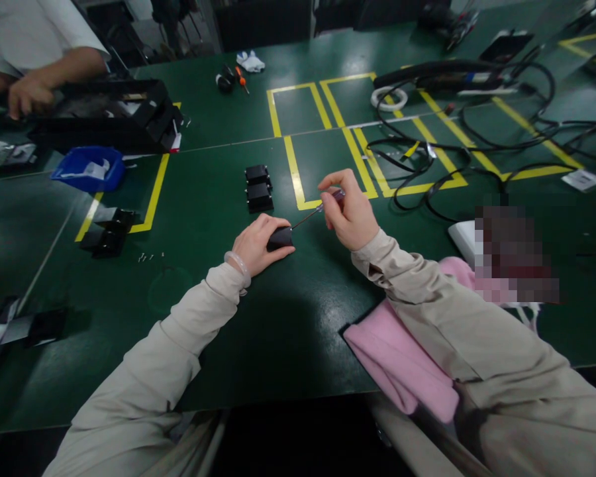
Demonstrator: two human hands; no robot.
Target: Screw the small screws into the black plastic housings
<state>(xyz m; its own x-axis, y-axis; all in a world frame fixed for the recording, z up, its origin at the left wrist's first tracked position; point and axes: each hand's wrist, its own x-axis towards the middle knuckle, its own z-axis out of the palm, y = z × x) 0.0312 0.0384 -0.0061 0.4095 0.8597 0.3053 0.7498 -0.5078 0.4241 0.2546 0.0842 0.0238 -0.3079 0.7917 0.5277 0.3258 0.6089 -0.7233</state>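
On the green table, my left hand (259,246) is closed around a small black box (279,238), fingers over its far side and thumb along its near side. My right hand (348,213) grips a screwdriver (334,197) by its handle. The thin shaft slants down to the left, and its tip meets the right end of the box near a small bright screw. Just beyond my left hand lie two similar black boxes (259,187), side by side, with bright screw heads at their corners. Several loose screws (150,256) are scattered to the left.
A blue tray (116,173) and more black parts (108,233) lie at the left, near a co-worker's hand (32,96) at a black bin (153,126). Black cables (427,192) spread at the right. Pink cloth (402,358) lies under my right forearm.
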